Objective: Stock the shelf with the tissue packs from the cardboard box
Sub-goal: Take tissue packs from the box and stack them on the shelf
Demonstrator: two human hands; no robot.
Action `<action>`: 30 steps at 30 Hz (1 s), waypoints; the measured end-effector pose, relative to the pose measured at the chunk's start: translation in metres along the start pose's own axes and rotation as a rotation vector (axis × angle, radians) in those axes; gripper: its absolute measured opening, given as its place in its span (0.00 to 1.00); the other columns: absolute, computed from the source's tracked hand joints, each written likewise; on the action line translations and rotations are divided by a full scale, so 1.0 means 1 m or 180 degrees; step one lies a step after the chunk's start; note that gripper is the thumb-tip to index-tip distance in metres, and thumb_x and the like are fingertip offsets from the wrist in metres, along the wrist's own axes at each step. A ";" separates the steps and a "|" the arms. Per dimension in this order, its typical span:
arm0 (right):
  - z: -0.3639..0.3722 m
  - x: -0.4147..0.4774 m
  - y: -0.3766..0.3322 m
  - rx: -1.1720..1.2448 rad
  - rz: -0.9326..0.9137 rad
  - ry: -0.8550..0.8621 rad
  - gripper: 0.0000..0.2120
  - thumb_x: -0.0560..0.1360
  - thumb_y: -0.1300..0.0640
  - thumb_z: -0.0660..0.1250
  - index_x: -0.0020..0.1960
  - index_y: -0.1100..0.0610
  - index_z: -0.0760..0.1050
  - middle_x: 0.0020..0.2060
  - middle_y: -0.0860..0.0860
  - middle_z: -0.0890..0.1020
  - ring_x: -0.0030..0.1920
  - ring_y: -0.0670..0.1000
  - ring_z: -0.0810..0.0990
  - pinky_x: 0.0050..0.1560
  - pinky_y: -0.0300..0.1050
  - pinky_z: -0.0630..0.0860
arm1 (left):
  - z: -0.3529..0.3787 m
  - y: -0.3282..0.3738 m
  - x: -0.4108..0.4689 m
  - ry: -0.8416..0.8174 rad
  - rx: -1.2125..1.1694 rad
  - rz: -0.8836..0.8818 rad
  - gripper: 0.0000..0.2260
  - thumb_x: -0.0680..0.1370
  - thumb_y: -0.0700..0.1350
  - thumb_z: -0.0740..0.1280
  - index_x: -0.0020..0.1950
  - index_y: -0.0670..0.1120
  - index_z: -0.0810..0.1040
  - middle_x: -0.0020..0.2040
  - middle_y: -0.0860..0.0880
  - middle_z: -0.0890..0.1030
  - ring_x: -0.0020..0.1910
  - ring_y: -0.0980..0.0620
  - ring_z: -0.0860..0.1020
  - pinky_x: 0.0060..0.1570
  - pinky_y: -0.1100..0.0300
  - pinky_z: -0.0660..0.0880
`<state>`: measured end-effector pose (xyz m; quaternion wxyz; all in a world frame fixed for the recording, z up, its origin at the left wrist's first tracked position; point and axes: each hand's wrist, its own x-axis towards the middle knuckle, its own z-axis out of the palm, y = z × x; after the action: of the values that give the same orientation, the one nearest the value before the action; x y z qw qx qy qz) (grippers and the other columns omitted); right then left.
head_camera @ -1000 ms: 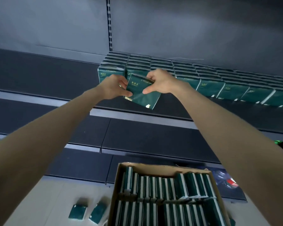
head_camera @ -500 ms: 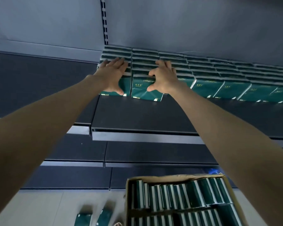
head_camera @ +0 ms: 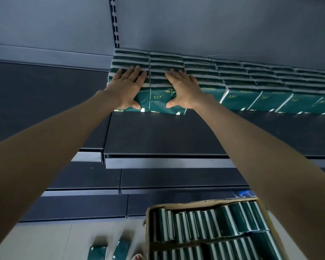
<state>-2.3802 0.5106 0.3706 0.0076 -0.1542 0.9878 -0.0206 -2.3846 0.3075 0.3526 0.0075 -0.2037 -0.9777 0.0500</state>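
Observation:
Dark green tissue packs stand in several rows along the back of the top shelf. My left hand lies flat, fingers spread, on the leftmost column, thumb on its front pack. My right hand lies flat on the second column, thumb against the front pack. Neither hand is closed around a pack. The cardboard box sits below at the lower right, full of upright packs.
Two loose packs lie on the pale floor left of the box. Lower dark shelves step out beneath the top one. A slotted upright runs up the grey back wall. The shelf section to the left holds nothing.
A second ago both hands held one pack in front of the shelf. It now stands at the front of the second column, and both hands have flattened over the packs.

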 end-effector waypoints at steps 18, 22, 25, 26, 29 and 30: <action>-0.039 -0.024 0.006 0.0416 0.0097 -0.0304 0.50 0.66 0.53 0.78 0.78 0.53 0.50 0.77 0.52 0.57 0.75 0.56 0.58 0.73 0.56 0.58 | -0.053 0.025 -0.018 -0.0088 -0.0013 -0.0083 0.48 0.69 0.56 0.74 0.78 0.45 0.49 0.78 0.44 0.52 0.77 0.44 0.51 0.73 0.43 0.45; -0.064 -0.061 0.025 0.0682 0.0085 -0.0294 0.40 0.68 0.57 0.76 0.74 0.57 0.62 0.71 0.55 0.68 0.70 0.56 0.68 0.69 0.48 0.66 | -0.076 0.059 -0.041 -0.0058 -0.0554 -0.0116 0.43 0.69 0.53 0.75 0.77 0.44 0.57 0.75 0.44 0.62 0.73 0.42 0.62 0.69 0.47 0.61; -0.075 -0.099 0.039 0.0606 0.0075 -0.0454 0.33 0.68 0.56 0.76 0.70 0.57 0.69 0.67 0.56 0.73 0.65 0.56 0.73 0.64 0.47 0.70 | -0.088 0.094 -0.063 -0.0106 -0.0842 -0.0246 0.39 0.69 0.52 0.76 0.75 0.44 0.61 0.72 0.43 0.68 0.70 0.41 0.66 0.66 0.49 0.64; -0.077 -0.112 0.044 0.0564 0.0066 -0.0488 0.32 0.68 0.56 0.76 0.69 0.56 0.70 0.66 0.55 0.74 0.64 0.56 0.74 0.63 0.47 0.70 | -0.091 0.108 -0.071 -0.0152 -0.0909 -0.0284 0.38 0.69 0.52 0.76 0.74 0.43 0.63 0.70 0.43 0.70 0.68 0.41 0.69 0.65 0.50 0.66; -0.072 -0.157 0.061 0.0563 0.0050 -0.0607 0.29 0.69 0.54 0.76 0.68 0.54 0.71 0.64 0.53 0.75 0.62 0.55 0.75 0.60 0.46 0.71 | -0.094 0.151 -0.095 -0.0382 -0.1063 -0.0390 0.35 0.69 0.53 0.75 0.72 0.44 0.66 0.64 0.44 0.76 0.63 0.42 0.73 0.62 0.50 0.69; -0.067 -0.170 0.066 0.0564 0.0037 -0.0647 0.29 0.69 0.54 0.76 0.67 0.53 0.71 0.64 0.52 0.75 0.62 0.55 0.75 0.60 0.47 0.71 | -0.092 0.164 -0.103 -0.0445 -0.1086 -0.0411 0.35 0.69 0.53 0.75 0.72 0.44 0.67 0.63 0.45 0.76 0.62 0.42 0.74 0.63 0.49 0.70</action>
<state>-2.2397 0.6283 0.4364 0.1213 -0.1485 0.9771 -0.0920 -2.2215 0.4249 0.4282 -0.0919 -0.1349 -0.9812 -0.1031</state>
